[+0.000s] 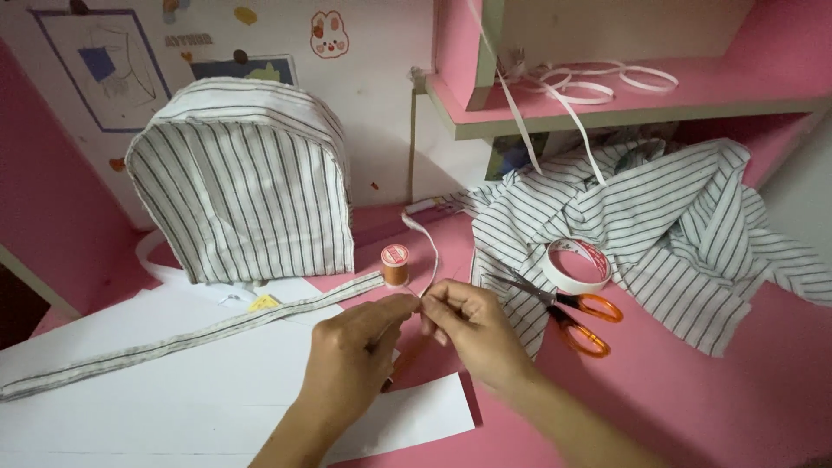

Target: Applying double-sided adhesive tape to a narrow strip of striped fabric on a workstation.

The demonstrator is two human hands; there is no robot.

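Left hand (351, 351) | right hand (472, 325) | both grips pinching thin white elastic band (427, 247) | beside orange thread spool (395, 264)

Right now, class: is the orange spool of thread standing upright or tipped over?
Upright. The orange spool of thread stands on its end on the pink table, its flat round top facing up.

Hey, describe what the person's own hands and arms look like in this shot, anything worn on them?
Both arms come in from the bottom edge, bare to where the picture cuts them off: no sleeves, gloves or watch. The left hand and right hand show no rings or bracelets that I can make out. The fingernails look short and unpainted, though the picture is too soft to be sure.
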